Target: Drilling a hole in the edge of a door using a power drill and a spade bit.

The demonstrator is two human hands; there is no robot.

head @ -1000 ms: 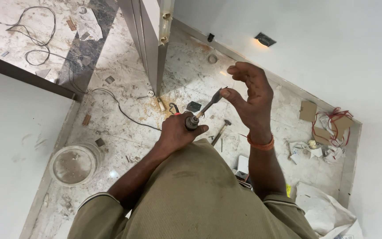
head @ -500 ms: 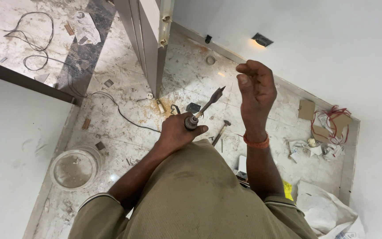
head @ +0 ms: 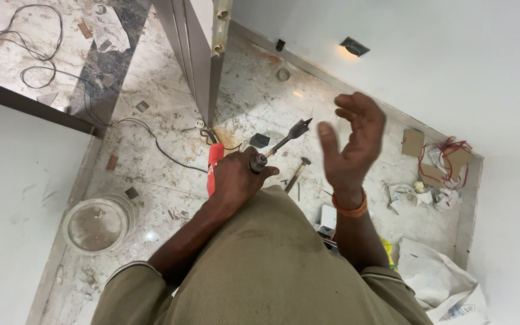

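My left hand [head: 236,177] grips a red power drill [head: 215,165] by its front end, close to my body. Its chuck holds a flat spade bit [head: 287,137] that points up and to the right, toward the open grey door [head: 203,48]. My right hand [head: 350,141] is raised to the right of the bit, palm open and fingers spread, holding nothing and not touching the bit. An orange band sits on that wrist.
A hammer [head: 296,174] lies on the marble floor below the bit. A round white bucket lid [head: 96,224] rests at the left. Black cable [head: 157,144] runs from the doorway. Cardboard scraps and red wire [head: 446,159] lie by the right wall, a white bag [head: 434,280] at lower right.
My right hand let go of the spade bit and pulled away to the right, opening its fingers. The left hand kept hold of the drill.
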